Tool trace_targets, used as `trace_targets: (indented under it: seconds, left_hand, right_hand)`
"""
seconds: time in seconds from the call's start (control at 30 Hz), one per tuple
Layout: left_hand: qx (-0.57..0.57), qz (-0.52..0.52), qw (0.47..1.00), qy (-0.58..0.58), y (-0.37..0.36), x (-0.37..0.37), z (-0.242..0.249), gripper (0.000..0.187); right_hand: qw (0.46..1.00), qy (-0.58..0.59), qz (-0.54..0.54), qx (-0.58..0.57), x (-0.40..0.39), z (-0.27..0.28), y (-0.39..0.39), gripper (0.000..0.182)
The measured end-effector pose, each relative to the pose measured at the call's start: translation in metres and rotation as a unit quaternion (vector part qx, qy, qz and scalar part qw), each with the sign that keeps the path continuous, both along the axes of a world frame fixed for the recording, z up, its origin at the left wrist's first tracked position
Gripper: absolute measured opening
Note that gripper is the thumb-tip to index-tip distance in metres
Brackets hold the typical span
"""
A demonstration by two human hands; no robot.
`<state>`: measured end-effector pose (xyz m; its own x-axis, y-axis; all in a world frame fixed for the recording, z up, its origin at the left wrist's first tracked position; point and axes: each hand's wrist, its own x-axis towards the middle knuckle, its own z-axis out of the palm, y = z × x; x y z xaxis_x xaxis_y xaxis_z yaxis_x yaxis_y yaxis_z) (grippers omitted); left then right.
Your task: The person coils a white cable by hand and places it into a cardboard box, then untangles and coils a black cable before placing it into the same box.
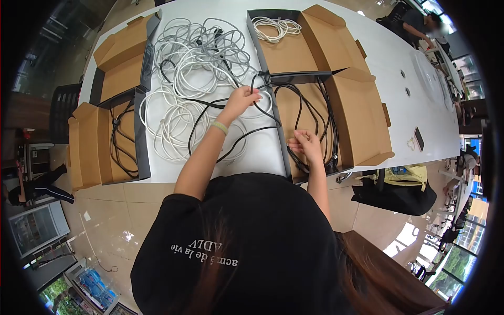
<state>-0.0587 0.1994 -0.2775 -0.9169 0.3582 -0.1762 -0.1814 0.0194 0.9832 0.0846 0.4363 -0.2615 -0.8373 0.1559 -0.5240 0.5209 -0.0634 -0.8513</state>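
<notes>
My left hand (240, 104) is closed on a black cable (253, 84) above the middle of the table, beside the cable heap. My right hand (308, 147) is inside the lower right cardboard box (362, 115), its fingers closed around a black cable that runs down to them. More black cables (332, 131) lie in long loops along that box's floor and side. Tangled white cables (170, 126) and grey cables (176, 31) cover the table left of my left hand. Black strands cross from the heap toward the box.
An upper right box (331, 31) holds a coiled white cable (275, 29). On the left are an upper box (123, 47) and a lower box (86, 142) with a bundled black cable (118, 136). A phone (419, 139) lies far right on the white table (378, 58). A black bag (404, 194) is beside the table.
</notes>
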Motion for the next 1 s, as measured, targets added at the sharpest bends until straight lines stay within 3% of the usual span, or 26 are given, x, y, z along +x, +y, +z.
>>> trace_targets:
  seconds: [0.1, 0.17, 0.27, 0.33, 0.4, 0.5, 0.67, 0.77, 0.87, 0.9, 0.97, 1.0]
  left_hand:
    - [0.069, 0.014, 0.997, 0.012, -0.006, 0.019, 0.028, 0.026]
    - [0.113, 0.023, 0.992, 0.047, -0.014, 0.034, 0.044, 0.026]
    - [0.144, 0.040, 0.986, 0.071, -0.018, 0.054, 0.071, 0.024]
    - [0.110, 0.046, 0.986, 0.112, -0.015, 0.065, 0.088, 0.023]
    - [0.046, 0.052, 0.981, 0.183, -0.012, 0.071, 0.101, 0.021]
    - [0.057, 0.102, 0.949, 0.292, 0.000, 0.079, 0.123, 0.017]
    - [-0.034, 0.129, 0.909, 0.394, -0.011, 0.104, 0.156, 0.011]
    - [-0.090, 0.145, 0.894, 0.414, -0.035, 0.122, 0.172, 0.004]
    - [-0.148, 0.165, 0.835, 0.503, -0.050, 0.130, 0.188, 0.006]
    - [-0.184, 0.150, 0.852, 0.467, -0.048, 0.133, 0.200, 0.011]
    - [-0.090, 0.118, 0.918, 0.368, -0.035, 0.127, 0.201, 0.018]
    - [-0.096, 0.054, 0.946, 0.306, -0.036, 0.126, 0.198, 0.021]
  right_hand:
    - [0.996, -0.002, -0.071, -0.061, 0.013, 0.005, -0.003, 0.027]
    - [0.980, 0.152, -0.126, 0.031, 0.025, 0.013, -0.006, 0.025]
    - [0.918, 0.271, -0.234, 0.172, 0.037, 0.055, -0.030, 0.014]
    - [0.894, 0.333, -0.240, 0.178, 0.033, 0.066, -0.036, 0.007]
    - [0.858, 0.403, -0.189, 0.258, 0.026, 0.075, -0.037, 0.007]
    - [0.842, 0.461, -0.142, 0.240, 0.011, 0.086, -0.047, 0.014]
    - [0.881, 0.406, -0.048, 0.236, 0.007, 0.105, -0.061, 0.019]
    - [0.849, 0.433, 0.015, 0.302, 0.003, 0.095, -0.063, 0.023]
    - [0.805, 0.485, 0.055, 0.337, 0.003, 0.092, -0.064, 0.019]
    - [0.806, 0.487, 0.067, 0.330, 0.005, 0.095, -0.069, 0.020]
    - [0.784, 0.509, 0.122, 0.334, 0.009, 0.094, -0.078, 0.021]
    - [0.771, 0.527, 0.150, 0.325, 0.009, 0.093, -0.082, 0.021]
